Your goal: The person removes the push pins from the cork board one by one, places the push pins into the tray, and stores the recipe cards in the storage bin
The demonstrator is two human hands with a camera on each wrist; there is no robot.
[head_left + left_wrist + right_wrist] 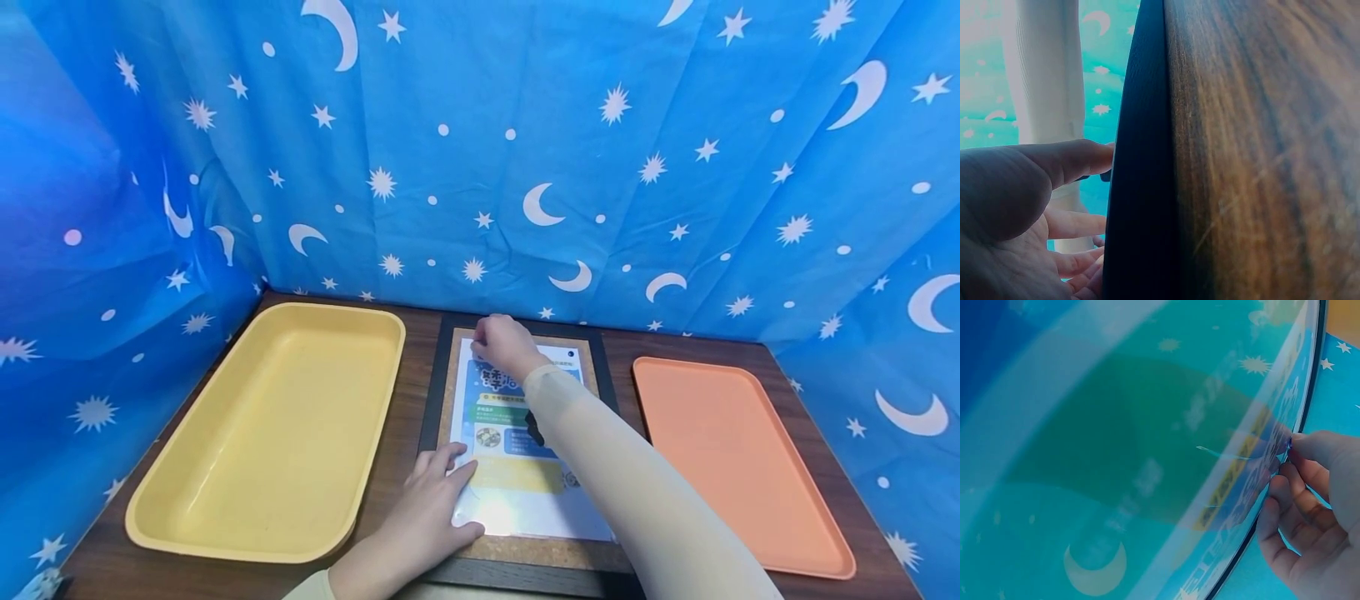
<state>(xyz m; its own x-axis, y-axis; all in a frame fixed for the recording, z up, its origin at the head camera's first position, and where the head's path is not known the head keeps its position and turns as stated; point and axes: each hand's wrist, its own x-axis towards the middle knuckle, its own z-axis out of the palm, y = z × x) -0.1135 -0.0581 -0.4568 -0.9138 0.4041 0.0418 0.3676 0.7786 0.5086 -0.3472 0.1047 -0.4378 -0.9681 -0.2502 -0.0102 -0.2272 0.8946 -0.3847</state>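
Note:
A glossy printed sheet [480,492] lies on a cork board [525,550] with a black frame [433,408]. My right hand [504,343] is at the sheet's upper left corner; thumb and fingertips pinch a small blue push pin [1290,443] against the sheet, mostly hidden by the fingers. At the upper right corner sits a dark round pin head [572,353]. My left hand [426,508] rests with spread fingers on the lower left edge of the sheet and frame. In the left wrist view its thumb [1079,157] lies over the frame.
On the left of the wooden table [386,467] stands a deep yellow tray [363,492]. A shallow orange tray [832,550] lies on the right. Behind and at both sides hangs a blue curtain [465,83] with moons and stars. My right forearm crosses the board.

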